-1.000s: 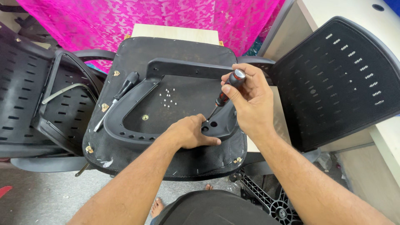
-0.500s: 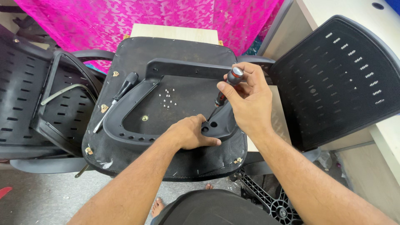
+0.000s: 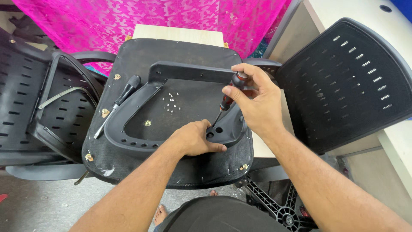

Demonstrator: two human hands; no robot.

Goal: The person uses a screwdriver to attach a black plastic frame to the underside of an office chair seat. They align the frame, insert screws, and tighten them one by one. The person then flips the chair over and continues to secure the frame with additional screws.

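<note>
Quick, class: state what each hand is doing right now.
Left hand: pressed on the armrest bracket, not gripping.
Right hand: closed around the screwdriver.

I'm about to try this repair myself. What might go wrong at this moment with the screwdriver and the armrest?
The screwdriver stands tilted in a hole of the armrest, so its tip may slip out. The left hand presses the armrest right beside that tip and might get jabbed. The small screws lie loose on the seat base; a jolt might scatter them.
</note>
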